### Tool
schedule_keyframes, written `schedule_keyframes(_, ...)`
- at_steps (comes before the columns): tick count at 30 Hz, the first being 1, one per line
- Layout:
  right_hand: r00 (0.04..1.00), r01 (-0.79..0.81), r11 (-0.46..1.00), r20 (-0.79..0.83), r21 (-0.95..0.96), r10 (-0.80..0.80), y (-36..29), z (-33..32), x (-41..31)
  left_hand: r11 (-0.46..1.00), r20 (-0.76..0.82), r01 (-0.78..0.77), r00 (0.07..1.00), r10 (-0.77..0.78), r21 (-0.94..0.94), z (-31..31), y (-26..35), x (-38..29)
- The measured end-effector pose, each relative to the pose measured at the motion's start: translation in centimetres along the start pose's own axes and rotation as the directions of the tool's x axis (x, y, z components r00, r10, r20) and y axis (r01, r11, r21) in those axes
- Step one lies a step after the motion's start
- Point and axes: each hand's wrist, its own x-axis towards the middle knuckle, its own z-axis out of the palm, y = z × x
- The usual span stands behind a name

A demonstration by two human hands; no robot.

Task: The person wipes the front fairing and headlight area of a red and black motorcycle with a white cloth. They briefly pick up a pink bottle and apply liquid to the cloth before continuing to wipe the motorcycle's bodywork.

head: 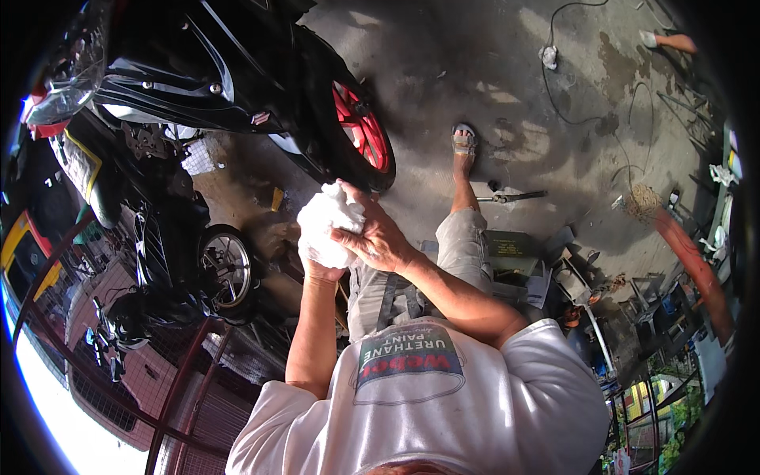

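Note:
A bunched white cloth (331, 228) is between my two hands, in front of my lap. My left hand (323, 272) holds it from beneath and is mostly hidden, with little more than the heel of the palm and the wrist showing. From the right side my right hand (380, 234) presses on the cloth, its thumb across the front and its fingers along the far edge. Just beyond the hands stands a black motorcycle (196, 77), its tyre (380, 178) close to my fingertips. That wheel has a red rim (362, 127).
Another motorcycle's wheel (228, 267) is at left, near a metal mesh gate (172, 386). On the concrete floor lie a dark-handled tool (516, 196), a cable (546, 89) and a dark green box (510, 243). Clutter and a red post (692, 261) line the right. Another person's limb (674, 41) shows upper right.

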Motion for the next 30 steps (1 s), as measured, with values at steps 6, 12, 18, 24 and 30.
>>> schedule_keyframes(6,0.998,-0.010,0.990,-0.059,0.139,0.019,0.0,-1.7,-0.7,0.647,0.160,-0.182,0.983,0.094,0.740,-1.5,-1.3,3.7)
schedule_keyframes(12,0.917,-0.183,0.583,-0.077,0.792,0.391,3.5,-7.9,1.2,0.996,-0.077,-0.050,0.995,0.056,0.075,2.8,1.2,3.4)
schedule_keyframes(18,0.913,-0.190,0.290,0.060,0.938,0.403,-0.8,-9.8,2.0,0.947,0.029,-0.221,0.975,0.220,0.232,7.7,4.8,0.3)
schedule_keyframes(24,0.952,-0.201,0.776,-0.066,0.598,0.298,-4.7,-12.1,-0.5,0.681,-0.025,-0.594,0.746,0.666,0.429,8.0,12.5,1.3)
schedule_keyframes(30,0.922,-0.207,0.934,-0.263,0.291,0.286,-9.8,-17.4,-0.7,0.514,-0.101,-0.754,0.522,0.847,0.410,5.8,21.2,0.4)
